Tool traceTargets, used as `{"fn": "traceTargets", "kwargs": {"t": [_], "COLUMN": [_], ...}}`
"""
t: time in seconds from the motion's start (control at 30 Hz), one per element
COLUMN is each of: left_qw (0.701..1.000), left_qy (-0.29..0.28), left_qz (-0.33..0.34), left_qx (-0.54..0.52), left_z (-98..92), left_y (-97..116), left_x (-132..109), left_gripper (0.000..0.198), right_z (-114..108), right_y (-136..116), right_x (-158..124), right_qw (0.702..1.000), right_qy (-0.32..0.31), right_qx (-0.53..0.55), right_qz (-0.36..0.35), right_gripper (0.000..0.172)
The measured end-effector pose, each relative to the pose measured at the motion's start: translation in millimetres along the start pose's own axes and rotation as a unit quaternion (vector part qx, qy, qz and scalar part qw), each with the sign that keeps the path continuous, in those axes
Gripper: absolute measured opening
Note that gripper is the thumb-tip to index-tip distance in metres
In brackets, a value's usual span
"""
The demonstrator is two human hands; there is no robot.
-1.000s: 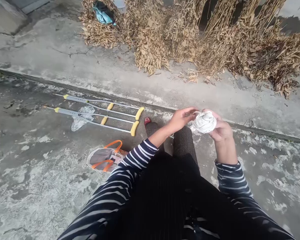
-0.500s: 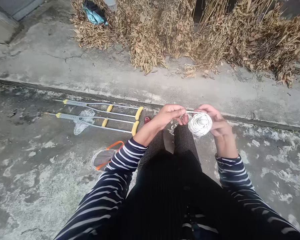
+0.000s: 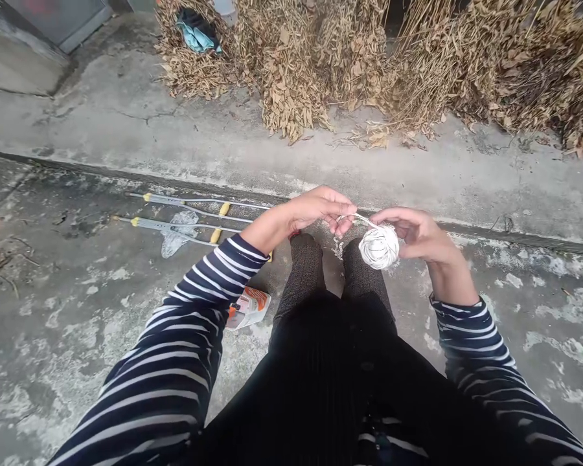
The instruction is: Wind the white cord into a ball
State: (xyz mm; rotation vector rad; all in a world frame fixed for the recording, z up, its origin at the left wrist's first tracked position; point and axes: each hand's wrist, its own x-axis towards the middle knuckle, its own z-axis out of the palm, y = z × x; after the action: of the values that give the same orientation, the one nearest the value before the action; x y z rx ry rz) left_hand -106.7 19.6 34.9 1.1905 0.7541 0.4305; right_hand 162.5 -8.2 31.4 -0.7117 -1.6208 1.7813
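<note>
A ball of white string [image 3: 379,246] sits in front of my knees, wound in loose crossing turns. My right hand [image 3: 412,230] curls around its right side, with the fingers over the top. A thin white strand [image 3: 364,221] runs up from the ball to my left hand [image 3: 320,210], which pinches it between the fingertips. Both hands are a little above my knees, and the sleeves are striped navy and white.
Two metal crutches [image 3: 189,210] with yellow grips lie left of my legs, over a clear plastic bag [image 3: 175,238]. An orange-trimmed bag [image 3: 247,307] lies under my left arm. A raised concrete edge [image 3: 466,223] runs behind, before heaped dry stalks [image 3: 282,77].
The ball has shifted a little left and down in view. My left arm now covers more of the crutches and the orange-trimmed bag.
</note>
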Motion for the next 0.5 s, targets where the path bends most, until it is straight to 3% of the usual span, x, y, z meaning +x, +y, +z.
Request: {"fn": "traceTargets", "kwargs": {"t": [0.13, 0.27, 0.37, 0.5], "left_qw": [0.998, 0.999, 0.997, 0.992], "left_qy": [-0.046, -0.034, -0.015, -0.007], "left_qz": [-0.02, -0.021, -0.011, -0.021], "left_qx": [0.029, -0.011, -0.07, -0.127], "left_z": [-8.3, -7.8, -2.2, 7.1], "left_y": [-3, -27, -53, -82], "left_x": [9, 21, 27, 24], "left_gripper": [0.044, 0.046, 0.05, 0.047], "right_z": [4, 11, 10, 2], "right_y": [-5, -4, 2, 9], "right_x": [4, 9, 15, 22], "right_qw": [1.0, 0.998, 0.992, 0.973], "right_qy": [0.023, 0.056, 0.125, 0.232], "right_qx": [-0.008, 0.002, 0.013, 0.016], "right_qz": [-0.012, -0.005, -0.004, 0.006], "right_gripper": [0.057, 0.056, 0.048, 0.049]}}
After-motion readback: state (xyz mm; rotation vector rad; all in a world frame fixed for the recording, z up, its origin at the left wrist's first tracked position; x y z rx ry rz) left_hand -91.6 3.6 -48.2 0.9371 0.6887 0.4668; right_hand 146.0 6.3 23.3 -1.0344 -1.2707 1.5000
